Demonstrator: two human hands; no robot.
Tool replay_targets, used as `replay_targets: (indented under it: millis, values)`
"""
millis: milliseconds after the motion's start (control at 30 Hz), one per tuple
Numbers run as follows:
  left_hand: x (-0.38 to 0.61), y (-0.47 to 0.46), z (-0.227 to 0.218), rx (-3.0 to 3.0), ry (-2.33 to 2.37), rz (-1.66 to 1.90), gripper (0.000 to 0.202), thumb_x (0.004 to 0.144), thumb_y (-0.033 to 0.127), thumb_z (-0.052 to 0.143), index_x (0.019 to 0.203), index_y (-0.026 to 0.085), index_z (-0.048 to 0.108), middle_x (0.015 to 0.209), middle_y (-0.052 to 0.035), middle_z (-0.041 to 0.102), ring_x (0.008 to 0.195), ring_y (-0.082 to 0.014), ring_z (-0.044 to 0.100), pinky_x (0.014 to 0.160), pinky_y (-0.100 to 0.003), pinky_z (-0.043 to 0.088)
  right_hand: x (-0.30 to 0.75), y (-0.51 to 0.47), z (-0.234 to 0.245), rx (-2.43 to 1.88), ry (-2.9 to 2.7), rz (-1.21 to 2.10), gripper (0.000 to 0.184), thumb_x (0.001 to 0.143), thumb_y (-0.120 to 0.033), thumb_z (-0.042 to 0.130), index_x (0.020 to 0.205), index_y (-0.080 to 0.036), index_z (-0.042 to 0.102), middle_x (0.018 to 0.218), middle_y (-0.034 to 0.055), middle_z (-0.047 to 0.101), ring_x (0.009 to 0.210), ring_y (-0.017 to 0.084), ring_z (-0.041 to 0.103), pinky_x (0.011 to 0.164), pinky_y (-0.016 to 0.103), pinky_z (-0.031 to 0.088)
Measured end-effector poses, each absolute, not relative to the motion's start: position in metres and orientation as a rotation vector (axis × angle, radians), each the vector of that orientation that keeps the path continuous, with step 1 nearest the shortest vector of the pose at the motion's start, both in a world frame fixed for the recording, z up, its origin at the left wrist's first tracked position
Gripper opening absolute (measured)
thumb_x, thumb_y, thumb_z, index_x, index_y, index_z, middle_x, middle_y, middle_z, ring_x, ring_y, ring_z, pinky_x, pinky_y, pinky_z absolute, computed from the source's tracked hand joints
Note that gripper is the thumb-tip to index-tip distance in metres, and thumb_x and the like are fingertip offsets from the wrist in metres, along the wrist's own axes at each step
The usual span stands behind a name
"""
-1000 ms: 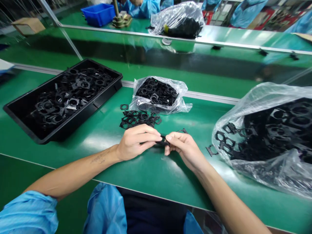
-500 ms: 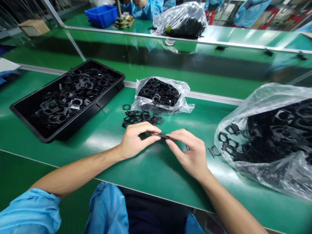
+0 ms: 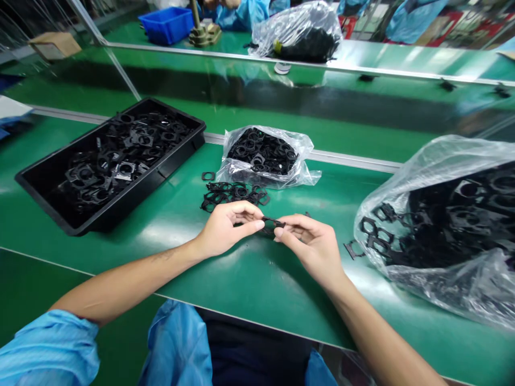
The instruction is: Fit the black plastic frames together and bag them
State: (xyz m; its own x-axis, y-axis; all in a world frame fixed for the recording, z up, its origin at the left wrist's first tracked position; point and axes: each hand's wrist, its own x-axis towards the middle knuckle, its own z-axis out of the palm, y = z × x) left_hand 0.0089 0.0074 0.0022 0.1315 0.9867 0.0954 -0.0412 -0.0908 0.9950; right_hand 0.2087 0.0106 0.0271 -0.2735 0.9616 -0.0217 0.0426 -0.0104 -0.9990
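My left hand (image 3: 227,228) and my right hand (image 3: 314,244) meet over the green bench, both pinching one small black plastic frame part (image 3: 272,223) between fingertips. Just beyond the hands lies a loose pile of the same black parts (image 3: 233,194). Behind that pile a small clear bag (image 3: 265,156) holds more of them. A black tray (image 3: 52,174) at the left is filled with several assembled black parts.
A large clear bag of black frames (image 3: 446,225) lies at the right, some spilling out at its mouth. A metal rail (image 3: 346,159) edges the bench, with a conveyor behind. Across it stand a blue bin (image 3: 167,24), another bag (image 3: 300,32) and people in blue coats.
My right hand has turned and shifted slightly, re-gripping the part between the fingertips. My left hand stays pinched on it in nearly the same spot.
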Motion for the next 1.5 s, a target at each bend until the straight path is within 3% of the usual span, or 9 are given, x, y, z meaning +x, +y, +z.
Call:
replay_targets:
  millis: [200,400,533,800,1067,1333,1500]
  values:
    - [0.009,0.009,0.004,1.128,0.884,1.093,0.033,0.075,0.04,0.086,0.082,0.013,0.069,0.075,-0.0023,0.073,0.066,-0.0134,0.072,0.067,-0.024,0.061,0.212,0.01,0.034,-1.092,-1.606,1.253,0.019,0.083,-0.038,0.079,0.076,-0.021,0.076,0.071,0.0032,0.067,0.067,0.016,0.059,0.065,0.031,0.048]
    - [0.01,0.012,-0.001,1.051,0.915,1.076,0.037,0.074,0.043,0.087,0.086,0.012,0.069,0.078,-0.0042,0.074,0.068,-0.0157,0.073,0.069,-0.028,0.063,0.208,0.015,0.027,-1.131,-1.284,1.585,0.037,0.065,-0.05,0.091,0.076,-0.019,0.073,0.069,0.0007,0.068,0.06,0.015,0.062,0.064,0.03,0.054]
    - [0.011,0.012,-0.002,1.105,0.964,1.084,0.038,0.073,0.045,0.087,0.083,0.013,0.07,0.076,-0.0034,0.073,0.066,-0.015,0.072,0.068,-0.028,0.062,0.206,0.015,0.025,-1.15,-1.225,1.586,0.041,0.06,-0.05,0.094,0.079,-0.019,0.074,0.068,0.0011,0.07,0.061,0.015,0.065,0.067,0.031,0.058]
    - [0.012,0.005,0.0,1.308,1.031,1.094,0.037,0.081,0.048,0.079,0.074,0.013,0.069,0.069,-0.0031,0.07,0.065,-0.0137,0.068,0.064,-0.023,0.057,0.208,0.013,0.026,-1.137,-1.366,1.426,0.038,0.067,-0.053,0.089,0.078,-0.02,0.074,0.076,0.0022,0.071,0.067,0.016,0.064,0.068,0.03,0.056]
    - [0.012,0.004,0.001,1.441,1.012,1.111,0.019,0.084,0.033,0.076,0.081,0.014,0.073,0.076,-0.0031,0.073,0.071,-0.0132,0.068,0.07,-0.022,0.058,0.21,0.011,0.032,-1.158,-1.678,1.27,0.035,0.087,-0.049,0.073,0.069,-0.019,0.071,0.067,0.0029,0.065,0.064,0.016,0.057,0.063,0.029,0.048]
    - [0.008,0.004,0.007,1.335,0.845,1.006,0.034,0.086,0.047,0.076,0.083,0.013,0.072,0.076,-0.0065,0.075,0.07,-0.0169,0.073,0.069,-0.026,0.061,0.21,0.012,0.036,-1.053,-1.45,1.618,0.039,0.076,-0.055,0.083,0.068,-0.019,0.068,0.065,0.002,0.066,0.062,0.016,0.062,0.065,0.031,0.054]
    - [0.007,0.005,0.004,1.265,0.889,0.984,0.036,0.08,0.047,0.081,0.079,0.013,0.071,0.071,-0.0066,0.075,0.064,-0.0166,0.072,0.064,-0.027,0.06,0.21,0.013,0.037,-1.071,-1.429,1.597,0.043,0.072,-0.057,0.085,0.063,-0.019,0.067,0.061,0.0003,0.063,0.059,0.014,0.057,0.061,0.029,0.05]
